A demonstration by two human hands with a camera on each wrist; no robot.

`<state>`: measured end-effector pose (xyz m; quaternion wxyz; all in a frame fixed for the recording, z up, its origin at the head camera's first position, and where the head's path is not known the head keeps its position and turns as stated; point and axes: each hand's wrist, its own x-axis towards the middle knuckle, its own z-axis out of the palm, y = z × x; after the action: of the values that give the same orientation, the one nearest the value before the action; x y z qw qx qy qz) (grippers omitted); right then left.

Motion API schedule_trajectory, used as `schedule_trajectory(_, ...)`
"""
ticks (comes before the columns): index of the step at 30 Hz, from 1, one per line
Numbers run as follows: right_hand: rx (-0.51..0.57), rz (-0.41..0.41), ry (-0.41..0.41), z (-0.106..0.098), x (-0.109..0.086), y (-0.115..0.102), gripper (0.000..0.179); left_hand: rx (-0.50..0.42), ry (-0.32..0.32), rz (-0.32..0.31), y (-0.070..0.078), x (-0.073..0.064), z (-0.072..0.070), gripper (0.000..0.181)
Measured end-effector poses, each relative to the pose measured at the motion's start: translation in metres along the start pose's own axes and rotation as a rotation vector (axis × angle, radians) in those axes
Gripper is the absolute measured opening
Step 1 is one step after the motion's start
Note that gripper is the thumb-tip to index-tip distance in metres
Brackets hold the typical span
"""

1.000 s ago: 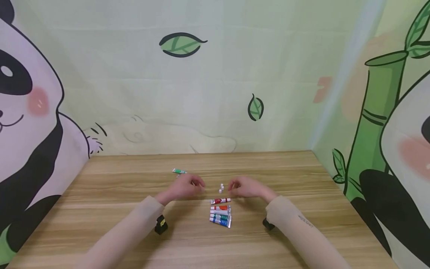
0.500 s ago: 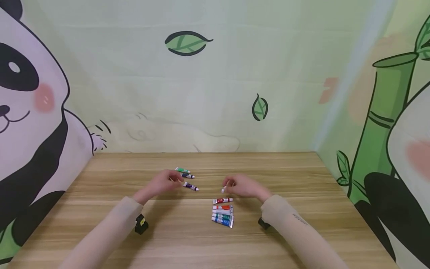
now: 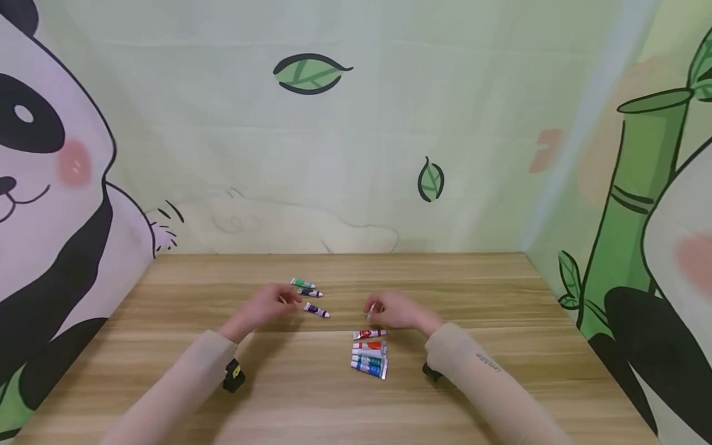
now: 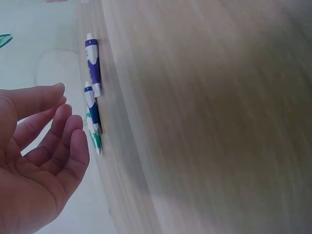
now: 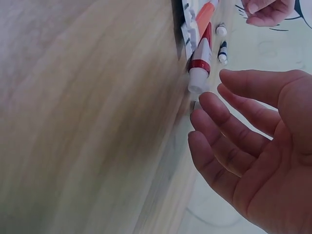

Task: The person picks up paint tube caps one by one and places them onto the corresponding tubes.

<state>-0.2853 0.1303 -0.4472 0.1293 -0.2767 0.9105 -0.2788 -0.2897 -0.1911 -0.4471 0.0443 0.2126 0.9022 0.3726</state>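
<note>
Seemingly reaching with left hand (image 3: 269,308) near purple tube (image 3: 316,310) and right hand (image 3: 397,309) near red tube (image 3: 369,334) — with fingers (image 4: 79,146) loosely parted (gripping nothing visible) — probably needing a pinch.

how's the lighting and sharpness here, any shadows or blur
Head: soft, fairly even light, faint shadows on the table near both sleeves; left wrist: dimmer, table smeared, print on the tubes too blurred to read; right wrist: dim, a darker patch across the blurred table.
</note>
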Motion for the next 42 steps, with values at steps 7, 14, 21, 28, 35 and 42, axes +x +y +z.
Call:
schedule_trajectory(7, -0.001, -0.004, -0.006, 0.006, 0.005, 0.001, 0.018, 0.005, -0.001, 0.007, 0.002, 0.005, 0.012, 0.011)
schedule_trajectory(14, -0.001, 0.014, -0.005, 0.004, 0.007, -0.003, 0.017, 0.023, 0.001, 0.037, 0.003, 0.016, 0.019, 0.016)
schedule_trajectory(21, -0.022, 0.052, -0.019, 0.006, 0.009, -0.002, 0.014, 0.040, -0.008, 0.018, -0.003, 0.022, 0.025, 0.021)
schedule_trajectory(28, -0.039, 0.043, -0.020, 0.008, 0.013, -0.003, 0.012, 0.059, -0.045, 0.024, -0.004, 0.030, 0.027, 0.021)
schedule_trajectory(35, -0.057, 0.045, -0.012, 0.006, 0.015, -0.004, 0.013, 0.065, -0.063, 0.038, -0.003, 0.035, 0.028, 0.016)
schedule_trajectory(42, -0.060, 0.056, -0.011, 0.008, 0.015, -0.002, 0.010, 0.054, -0.111, 0.036, 0.001, 0.033, 0.027, 0.018)
